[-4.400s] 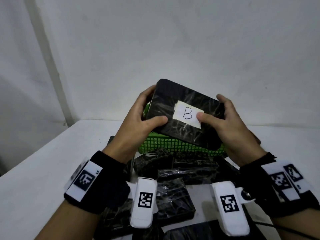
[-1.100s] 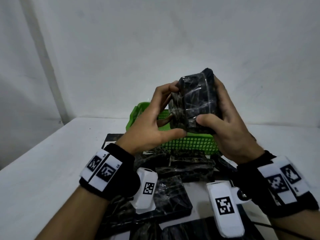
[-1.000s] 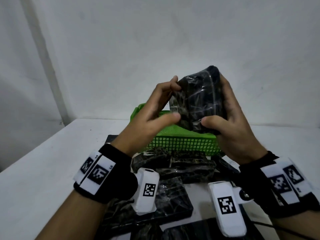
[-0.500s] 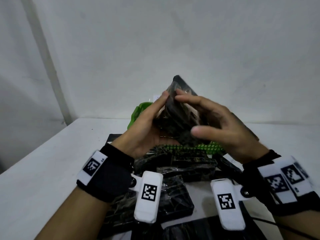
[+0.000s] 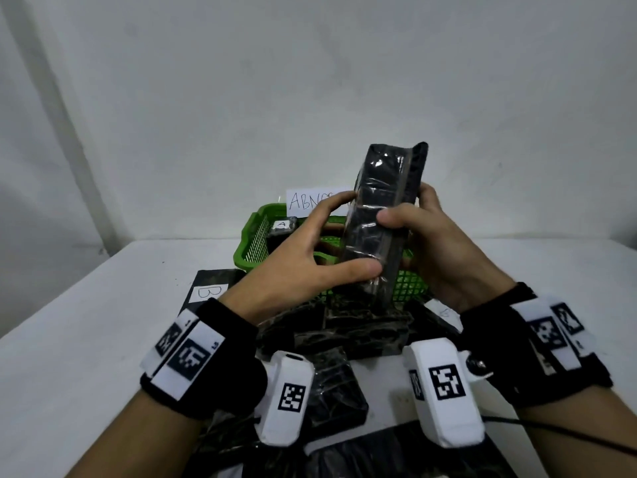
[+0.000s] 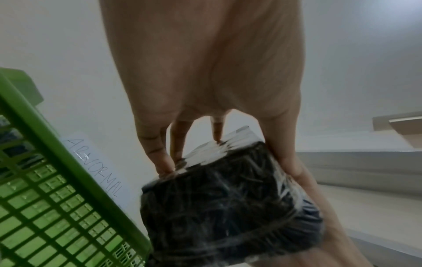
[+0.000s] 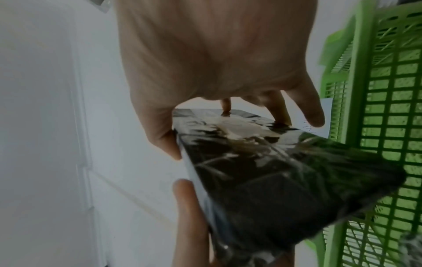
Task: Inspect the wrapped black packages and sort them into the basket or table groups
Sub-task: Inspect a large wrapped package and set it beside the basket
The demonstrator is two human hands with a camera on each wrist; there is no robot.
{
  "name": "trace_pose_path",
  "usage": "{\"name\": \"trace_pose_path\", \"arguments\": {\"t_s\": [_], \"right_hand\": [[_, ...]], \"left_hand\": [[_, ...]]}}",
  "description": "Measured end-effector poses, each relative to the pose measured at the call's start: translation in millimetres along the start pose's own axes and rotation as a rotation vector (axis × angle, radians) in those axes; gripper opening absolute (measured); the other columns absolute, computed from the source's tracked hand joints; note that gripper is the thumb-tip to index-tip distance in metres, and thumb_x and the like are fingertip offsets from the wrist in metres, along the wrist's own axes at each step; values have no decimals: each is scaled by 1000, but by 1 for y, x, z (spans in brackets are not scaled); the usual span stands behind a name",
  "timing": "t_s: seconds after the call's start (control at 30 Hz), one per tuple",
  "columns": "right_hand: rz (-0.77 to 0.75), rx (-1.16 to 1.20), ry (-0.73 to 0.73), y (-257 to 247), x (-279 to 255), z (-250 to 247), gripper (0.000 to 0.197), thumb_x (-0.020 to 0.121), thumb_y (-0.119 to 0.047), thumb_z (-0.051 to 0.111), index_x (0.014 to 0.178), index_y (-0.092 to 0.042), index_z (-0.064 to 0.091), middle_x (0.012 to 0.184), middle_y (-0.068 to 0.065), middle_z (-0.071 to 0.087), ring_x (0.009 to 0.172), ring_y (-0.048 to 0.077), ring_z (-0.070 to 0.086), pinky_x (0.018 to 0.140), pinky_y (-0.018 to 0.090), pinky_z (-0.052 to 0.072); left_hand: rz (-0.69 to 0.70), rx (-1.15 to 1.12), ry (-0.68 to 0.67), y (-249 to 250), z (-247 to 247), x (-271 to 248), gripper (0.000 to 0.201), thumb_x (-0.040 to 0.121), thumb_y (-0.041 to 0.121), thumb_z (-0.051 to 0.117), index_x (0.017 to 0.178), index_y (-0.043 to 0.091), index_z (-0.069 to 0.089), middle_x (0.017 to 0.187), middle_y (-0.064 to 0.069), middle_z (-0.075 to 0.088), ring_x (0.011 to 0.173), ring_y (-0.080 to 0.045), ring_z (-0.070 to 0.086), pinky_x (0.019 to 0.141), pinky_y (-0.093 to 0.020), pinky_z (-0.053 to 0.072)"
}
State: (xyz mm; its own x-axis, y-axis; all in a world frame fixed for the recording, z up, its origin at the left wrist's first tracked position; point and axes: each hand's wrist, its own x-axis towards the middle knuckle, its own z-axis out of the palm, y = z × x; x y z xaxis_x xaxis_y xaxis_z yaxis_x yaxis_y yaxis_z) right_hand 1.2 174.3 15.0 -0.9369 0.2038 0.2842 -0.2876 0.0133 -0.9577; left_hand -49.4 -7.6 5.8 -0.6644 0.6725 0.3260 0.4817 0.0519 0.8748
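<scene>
Both hands hold one wrapped black package [image 5: 382, 215] upright and edge-on above the green basket [image 5: 255, 243]. My left hand [image 5: 310, 257] grips its left side, thumb on the near edge and fingers behind. My right hand [image 5: 427, 243] grips the right side with the thumb across the front. The left wrist view shows the package [image 6: 228, 204] pinched between fingers and thumb beside the basket wall [image 6: 57, 207]. In the right wrist view the package [image 7: 285, 180] lies across my palm. Its label is hidden.
Inside the basket lies a package labelled A [image 5: 282, 225]. A paper sign reading ABNORMAL [image 5: 310, 201] stands behind it. Several wrapped black packages [image 5: 344, 332] lie on the white table [image 5: 86, 322] below my wrists, one labelled B [image 5: 210, 291] at the left.
The package showed its B label flat towards me earlier. Both hands have since turned it over and stood it on edge, and the basket sign has come into sight.
</scene>
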Motion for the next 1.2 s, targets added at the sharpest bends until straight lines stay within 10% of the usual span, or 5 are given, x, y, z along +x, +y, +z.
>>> {"name": "trace_pose_path", "arguments": {"t_s": [0.13,0.43,0.63,0.93,1.2], "right_hand": [[-94,-17,80,2,0,4,83,55,-29,73,132,-33,43,107,-1,74,93,20,74,81,45,57],[-100,122,-143,-13,-7,3,98,72,-73,70,153,-35,31,153,-5,49,138,23,51,111,64,36],[-180,128,-189,-17,-9,4,53,79,-13,57,131,-21,52,126,-4,62,105,14,65,71,37,59],[-367,11,-87,-9,-9,9,51,82,13,55,127,-9,48,138,5,59,100,8,71,78,31,60],[-94,0,-67,-24,-10,-1,43,90,-24,68,131,-21,57,108,-4,73,90,9,73,62,28,58]], "left_hand": [[10,6,-23,-1,2,0,81,74,48,81,139,55,32,129,10,62,116,-9,64,98,-35,53],[58,60,14,-5,-27,-4,107,72,18,87,153,43,23,146,8,51,131,-7,53,106,-41,49],[220,423,162,-15,-25,3,110,72,19,87,156,34,19,153,11,35,142,-2,34,111,-44,44],[317,679,227,-11,-33,-1,104,71,23,83,156,30,24,152,9,33,133,-18,36,103,-54,46],[220,619,205,-7,-35,-2,119,65,31,91,157,41,15,149,16,33,134,-14,34,110,-42,40]]}}
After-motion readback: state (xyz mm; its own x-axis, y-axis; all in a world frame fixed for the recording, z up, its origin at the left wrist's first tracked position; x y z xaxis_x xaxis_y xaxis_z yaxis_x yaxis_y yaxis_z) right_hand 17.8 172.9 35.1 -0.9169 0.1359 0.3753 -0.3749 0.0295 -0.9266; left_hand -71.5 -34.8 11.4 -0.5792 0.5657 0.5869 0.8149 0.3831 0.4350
